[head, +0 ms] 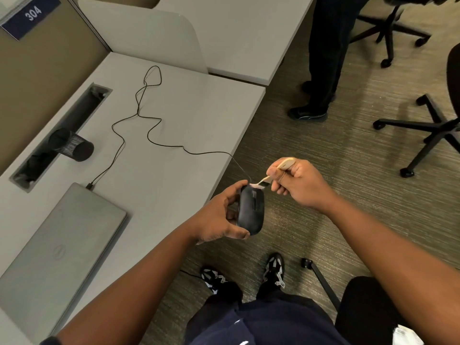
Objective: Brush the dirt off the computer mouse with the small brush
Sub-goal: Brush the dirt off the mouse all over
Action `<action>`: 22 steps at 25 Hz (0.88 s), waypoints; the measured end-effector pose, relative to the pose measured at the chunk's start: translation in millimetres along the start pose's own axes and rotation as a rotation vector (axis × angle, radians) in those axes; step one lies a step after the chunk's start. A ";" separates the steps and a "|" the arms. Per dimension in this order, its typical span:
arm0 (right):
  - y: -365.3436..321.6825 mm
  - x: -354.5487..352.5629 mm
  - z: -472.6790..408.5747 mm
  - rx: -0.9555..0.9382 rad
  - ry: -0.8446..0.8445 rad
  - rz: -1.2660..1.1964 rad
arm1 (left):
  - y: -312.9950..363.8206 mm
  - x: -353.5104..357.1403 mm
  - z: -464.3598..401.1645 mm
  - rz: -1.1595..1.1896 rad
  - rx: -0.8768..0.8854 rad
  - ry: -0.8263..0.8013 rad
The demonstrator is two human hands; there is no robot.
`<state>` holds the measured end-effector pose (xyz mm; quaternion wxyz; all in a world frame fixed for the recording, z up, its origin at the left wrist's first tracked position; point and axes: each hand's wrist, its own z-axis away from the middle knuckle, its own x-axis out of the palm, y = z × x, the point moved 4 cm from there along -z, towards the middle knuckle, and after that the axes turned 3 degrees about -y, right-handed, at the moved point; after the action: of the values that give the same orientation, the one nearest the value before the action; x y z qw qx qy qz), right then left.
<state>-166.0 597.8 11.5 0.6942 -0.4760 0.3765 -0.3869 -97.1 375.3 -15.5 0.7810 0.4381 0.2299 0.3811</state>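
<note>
The black computer mouse (251, 211) is being held in the air just off the edge of the grey desk (179, 115), above the carpeted floor (323, 155). It is being gripped by the left hand (220, 216), whose fingers are curled around its far end and left side while the thumb is being pressed against its near end. The small brush (272, 176) is being pinched by the right hand (297, 184), with the fingers curled tightly around the pale wooden handle. The light bristles are being laid against the front end of the mouse, though the tip is blurred and the exact point of contact is hard to make out. The thin black cable (149, 125) is being trailed from the front of the mouse across the desk in loose loops to a closed grey laptop (57, 245). A black mesh cup (74, 145) is lying on its side by the cable slot in the desk. A second person's dark trouser legs (323, 58) are being shown standing near the office chairs (423, 125).
</note>
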 end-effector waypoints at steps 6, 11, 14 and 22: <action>0.8 -4.0 3.9 -0.012 0.093 -0.107 | -1.4 -4.5 2.8 -0.011 -0.012 0.014; -9.0 6.9 4.4 -0.045 -0.046 -0.287 | 3.0 -2.3 2.3 -0.005 0.015 0.021; -3.9 5.4 3.1 0.013 -0.032 -0.268 | 3.3 -4.8 3.2 0.019 -0.006 0.039; 7.7 -9.0 5.5 0.059 0.032 -0.330 | 2.0 -13.4 3.8 0.048 -0.014 0.081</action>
<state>-163.4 609.8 7.1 0.6285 -0.5047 0.2929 -0.5143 -103.3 363.3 -11.5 0.7646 0.4224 0.2479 0.4189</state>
